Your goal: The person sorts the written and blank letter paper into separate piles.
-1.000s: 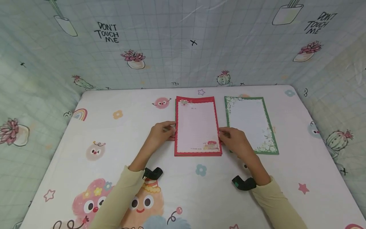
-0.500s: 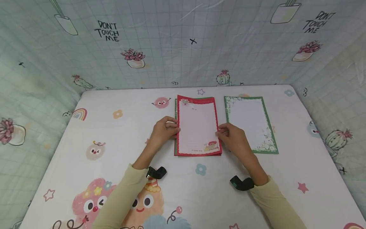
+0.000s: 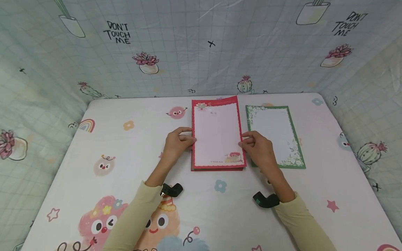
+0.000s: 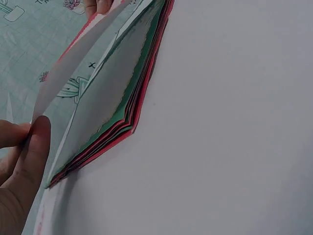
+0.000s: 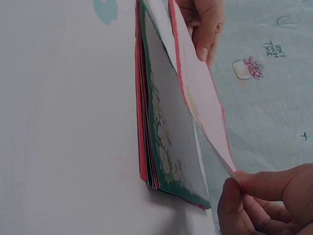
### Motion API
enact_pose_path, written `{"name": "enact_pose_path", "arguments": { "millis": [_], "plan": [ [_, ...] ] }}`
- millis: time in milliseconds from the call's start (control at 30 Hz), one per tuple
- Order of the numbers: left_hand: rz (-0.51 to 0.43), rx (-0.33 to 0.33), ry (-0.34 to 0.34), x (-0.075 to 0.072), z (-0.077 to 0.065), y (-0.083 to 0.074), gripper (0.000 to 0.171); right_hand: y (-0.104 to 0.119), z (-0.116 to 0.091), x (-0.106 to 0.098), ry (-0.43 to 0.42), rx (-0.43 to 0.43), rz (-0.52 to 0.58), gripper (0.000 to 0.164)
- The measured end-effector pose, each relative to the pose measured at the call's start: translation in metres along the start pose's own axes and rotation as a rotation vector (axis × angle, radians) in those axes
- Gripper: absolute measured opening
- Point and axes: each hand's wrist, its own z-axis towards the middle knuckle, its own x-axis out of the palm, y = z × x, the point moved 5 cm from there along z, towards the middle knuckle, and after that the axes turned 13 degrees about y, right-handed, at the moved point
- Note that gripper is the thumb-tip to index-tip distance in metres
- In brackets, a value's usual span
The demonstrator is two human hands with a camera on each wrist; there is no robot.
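Observation:
A red-bordered sheet of paper (image 3: 216, 136) with a pale pink middle is held raised by both hands. My left hand (image 3: 177, 144) pinches its left edge between thumb and fingers. On the opposite edge, my right hand (image 3: 259, 148) pinches it likewise. Below lies a stack of sheets (image 5: 171, 132) with red and green borders, a green-bordered one on top; both wrist views show a gap between it and the lifted sheet. From the head view the stack is mostly covered. A separate green-bordered sheet (image 3: 271, 134) with a floral pattern rests flat to the right, partly behind my right hand.
A white table cover (image 3: 201, 216) with cartoon prints spans the work surface. Green-grey patterned fabric (image 3: 179, 35) hangs behind and at the sides. Each wrist carries a small black device (image 3: 266, 200).
Both hands have lifted the top red-bordered sheet off the stack, first shifting it a little right, then raising it away. The separate green-bordered sheet has stayed put.

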Motion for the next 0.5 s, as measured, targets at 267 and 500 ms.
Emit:
{"name": "enact_pose_path", "arguments": {
  "millis": [267, 500],
  "plan": [
    [-0.04, 0.002, -0.024, -0.008, -0.002, 0.003, 0.038, 0.006, 0.0, 0.004, -0.049, -0.081, 0.053, 0.035],
    [-0.121, 0.035, -0.063, -0.016, -0.006, 0.006, 0.041, 0.014, 0.0, 0.009, -0.128, -0.128, 0.119, 0.043]
  ]
}}
